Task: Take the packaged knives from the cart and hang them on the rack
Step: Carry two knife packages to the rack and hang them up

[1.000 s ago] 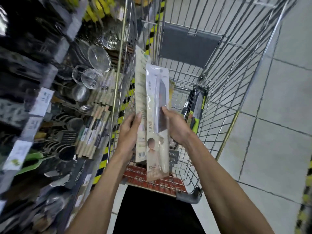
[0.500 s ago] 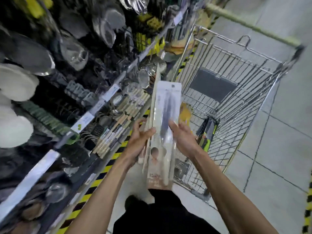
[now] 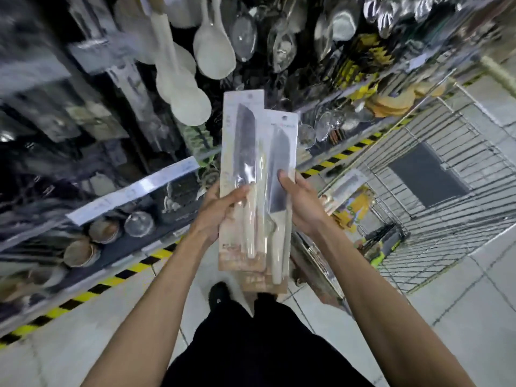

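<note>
knife packs [image 3: 241, 152] fanned apart | left hand [image 3: 220, 215], right hand [image 3: 301, 208] each grip one

— Clothing, 6 o'clock?
— Black trousers [image 3: 251, 347]. Plain dark cloth, loose cut, soft folds. No pattern can be made out.
— Footwear?
— One black shoe [image 3: 219, 293], rounded toe, at 12 o'clock from the trousers. Small pale mark on the upper, too blurred to read.
— Arms?
— Left forearm [image 3: 156, 297] from 7 o'clock, right forearm [image 3: 377, 289] from 5 o'clock. Both lean and bare right to the frame edge.
— Hands?
— Left hand [image 3: 220, 216] and right hand [image 3: 301, 208], both bare. Right thumbnail shows, cut short.
</note>
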